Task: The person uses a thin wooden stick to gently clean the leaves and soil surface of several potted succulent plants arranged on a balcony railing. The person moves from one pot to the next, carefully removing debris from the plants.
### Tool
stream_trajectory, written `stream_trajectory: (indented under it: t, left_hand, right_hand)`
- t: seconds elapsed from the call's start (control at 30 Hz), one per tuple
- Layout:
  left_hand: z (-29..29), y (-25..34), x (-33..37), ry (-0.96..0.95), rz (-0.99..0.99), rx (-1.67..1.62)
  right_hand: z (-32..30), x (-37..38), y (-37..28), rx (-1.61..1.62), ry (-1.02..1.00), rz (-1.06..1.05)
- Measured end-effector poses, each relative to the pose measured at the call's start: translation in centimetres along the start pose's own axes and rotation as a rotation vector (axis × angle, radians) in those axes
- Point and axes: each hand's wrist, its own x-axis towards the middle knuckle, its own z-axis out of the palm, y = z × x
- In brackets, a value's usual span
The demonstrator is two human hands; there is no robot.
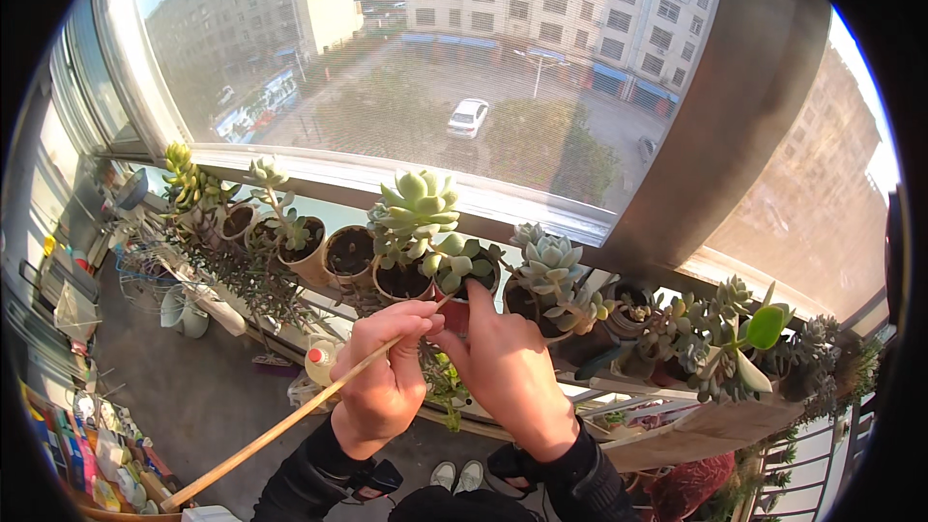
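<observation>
My left hand (382,377) is closed around a long thin wooden stick (280,435). The stick slants from the lower left up through my fingers, toward a small reddish plant pot (454,317). At that pot's near side is my right hand (512,367), its index finger stretched over the rim and its thumb close to my left fingertips. My other right fingers are hidden beneath the hand, apparently against the pot. A tall pale-green succulent (420,205) rises just left of my fingers. Soil shows in the neighbouring pot (401,280).
Potted succulents line the ledge under the window; a grey-green rosette (549,266) stands right of my hands. A soil-filled pot (348,253) sits to the left. Below are a bottle with a red cap (317,356), a wire rack (155,266) and a box of colourful items (106,464).
</observation>
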Motion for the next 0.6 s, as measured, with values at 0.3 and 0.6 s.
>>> stream_trajectory:
  t: [0.3, 0.6]
  left_hand:
    - [-1.5, 2.2, -1.3, 0.08, -0.039, -0.07]
    - [-9.5, 6.8, -4.7, -0.083, -0.462, -0.034]
  right_hand:
    - [-0.6, -2.0, -0.5, 0.202, 0.068, 0.024]
    - [4.5, -8.7, -0.8, 0.387, -0.207, -0.15]
